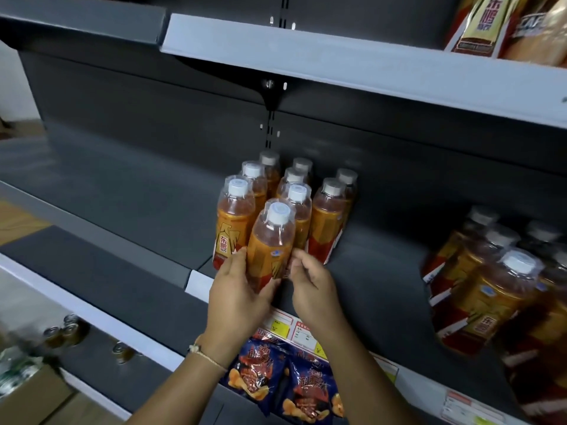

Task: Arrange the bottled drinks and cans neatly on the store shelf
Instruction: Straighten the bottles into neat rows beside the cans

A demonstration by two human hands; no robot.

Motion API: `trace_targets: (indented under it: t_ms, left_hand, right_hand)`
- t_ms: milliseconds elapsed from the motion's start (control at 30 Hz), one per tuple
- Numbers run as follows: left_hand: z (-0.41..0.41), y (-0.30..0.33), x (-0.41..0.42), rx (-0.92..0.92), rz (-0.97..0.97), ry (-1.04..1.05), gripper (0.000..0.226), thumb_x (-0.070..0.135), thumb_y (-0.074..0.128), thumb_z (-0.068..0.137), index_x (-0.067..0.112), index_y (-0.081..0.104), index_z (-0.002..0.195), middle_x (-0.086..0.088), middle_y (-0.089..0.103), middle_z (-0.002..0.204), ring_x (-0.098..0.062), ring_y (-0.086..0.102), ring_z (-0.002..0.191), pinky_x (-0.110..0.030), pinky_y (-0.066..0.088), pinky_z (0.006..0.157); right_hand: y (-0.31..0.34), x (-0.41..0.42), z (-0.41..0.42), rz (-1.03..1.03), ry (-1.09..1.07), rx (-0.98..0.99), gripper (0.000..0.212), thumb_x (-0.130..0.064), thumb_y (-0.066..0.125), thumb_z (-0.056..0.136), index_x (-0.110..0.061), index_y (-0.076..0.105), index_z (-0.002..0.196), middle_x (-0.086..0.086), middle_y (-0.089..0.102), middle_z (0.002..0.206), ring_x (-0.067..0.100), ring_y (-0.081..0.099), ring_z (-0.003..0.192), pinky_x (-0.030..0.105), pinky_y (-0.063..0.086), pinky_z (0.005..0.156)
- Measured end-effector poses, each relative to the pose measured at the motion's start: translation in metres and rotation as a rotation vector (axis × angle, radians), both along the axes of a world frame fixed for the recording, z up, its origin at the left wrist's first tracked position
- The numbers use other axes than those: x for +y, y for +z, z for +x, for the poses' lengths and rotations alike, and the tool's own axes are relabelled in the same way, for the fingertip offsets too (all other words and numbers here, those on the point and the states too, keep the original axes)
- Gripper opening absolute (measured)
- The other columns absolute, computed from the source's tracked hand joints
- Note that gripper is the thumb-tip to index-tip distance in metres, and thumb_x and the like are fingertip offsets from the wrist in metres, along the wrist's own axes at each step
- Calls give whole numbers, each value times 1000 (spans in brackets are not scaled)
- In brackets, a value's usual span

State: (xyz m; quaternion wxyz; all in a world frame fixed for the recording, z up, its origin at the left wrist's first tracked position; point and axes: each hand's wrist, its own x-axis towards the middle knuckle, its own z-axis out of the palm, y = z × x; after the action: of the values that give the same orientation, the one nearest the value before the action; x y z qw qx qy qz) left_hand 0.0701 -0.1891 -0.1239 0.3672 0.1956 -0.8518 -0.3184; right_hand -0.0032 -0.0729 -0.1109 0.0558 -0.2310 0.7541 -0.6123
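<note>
Both hands hold one clear plastic bottle of orange drink with a white cap (270, 243). The left hand (237, 289) cups its lower left side with the thumb across the label; the right hand (310, 280) pinches its lower right side with curled fingertips. The bottle stands at the near edge of the dark grey metal shelf (122, 191), tilted slightly toward the far panel, as front item of the middle row.

Behind it stands a group of matching orange-drink bottles (294, 191) in three rows running from near to far: a left row, the middle row, and a shorter right row. These bottles touch or nearly touch one another.

Step in hand, as judged: seating the front bottle and squaring it with its row. The next move calls for setting the base flat, turning the label to face the aisle, and releasing both hands without nudging the neighbours.

Further right on the same shelf, a second cluster of orange bottles (491, 289) leans, blurred; it probably needs straightening. Below, blue snack bags (285, 384) hang under yellow price tags (280, 326). At lower left, metal cans (66, 328) stand on a lower shelf.
</note>
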Motion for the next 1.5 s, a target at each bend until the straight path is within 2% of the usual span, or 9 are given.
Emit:
trace_targets:
  t_ms: [133, 233, 433, 633, 933, 1100, 1233, 1367, 1500]
  left_hand:
    - [6, -3, 12, 152, -20, -94, 76, 23, 89, 65, 11, 54, 131, -2, 58, 123, -13, 52, 113, -14, 37, 96]
    - [4, -1, 33, 231, -49, -183, 74, 10, 90, 62, 7, 56, 128, -2, 56, 121, 0, 45, 111, -1, 28, 98]
    - [-9, 6, 94, 209, 73, -444, 57, 30, 83, 67, 17, 60, 117, 9, 59, 113, 0, 54, 110, -11, 40, 94]
    - [-30, 5, 158, 75, 287, -696, 58, 35, 84, 66, 31, 61, 118, 11, 63, 113, -11, 62, 108, -37, 51, 95]
    - [-46, -5, 222, -38, 464, -902, 62, 23, 81, 70, 45, 59, 123, 2, 67, 123, -13, 64, 114, -38, 51, 99]
    - [-54, -12, 234, -68, 493, -931, 68, 14, 78, 74, 31, 54, 135, 5, 66, 127, -14, 60, 121, -35, 50, 101]
    - [-56, -17, 240, -122, 469, -953, 69, 6, 73, 82, 30, 46, 141, 7, 64, 129, -12, 58, 123, -34, 48, 104]
    - [-57, -14, 243, -156, 396, -969, 70, 13, 68, 89, 37, 37, 146, 19, 59, 134, -3, 52, 127, -18, 44, 101]
    - [-49, -12, 245, -155, 307, -963, 70, 28, 62, 93, 34, 26, 153, 28, 52, 138, 5, 48, 127, -9, 39, 100]
  right_hand:
    - [2, 28, 9, -43, -40, 88, 26, -20, 50, 101, -31, 71, 113, -14, 67, 117, 2, 63, 111, 28, 52, 97]
    - [4, 58, 18, -64, -105, 202, 25, -17, 53, 100, -26, 72, 114, -12, 67, 115, 0, 62, 109, 16, 49, 92]
    - [12, 136, 26, -56, -191, 203, 31, -14, 51, 103, -21, 66, 129, -7, 65, 126, 2, 59, 119, 21, 48, 100]
    - [10, 206, 38, -43, -359, 142, 32, -22, 50, 103, -48, 57, 121, -19, 61, 129, -12, 53, 118, 7, 42, 96]
    - [-2, 268, 53, -82, -499, 65, 34, -22, 48, 104, -38, 56, 132, -15, 57, 137, -10, 50, 124, 18, 43, 107]
    - [-6, 280, 59, -103, -517, 54, 40, -19, 47, 104, -28, 54, 142, -15, 58, 138, -7, 52, 125, 23, 46, 107]
    - [-10, 283, 61, -129, -569, 62, 38, -15, 49, 103, -27, 58, 138, -17, 61, 132, -9, 54, 121, 17, 46, 102]
    - [-17, 280, 62, -151, -651, 61, 39, -7, 53, 100, -33, 60, 128, -27, 63, 116, -13, 59, 110, 8, 46, 91]
    - [-26, 275, 62, -71, -687, 58, 43, -4, 58, 97, -24, 59, 135, -21, 63, 121, -6, 58, 117, 19, 47, 101]
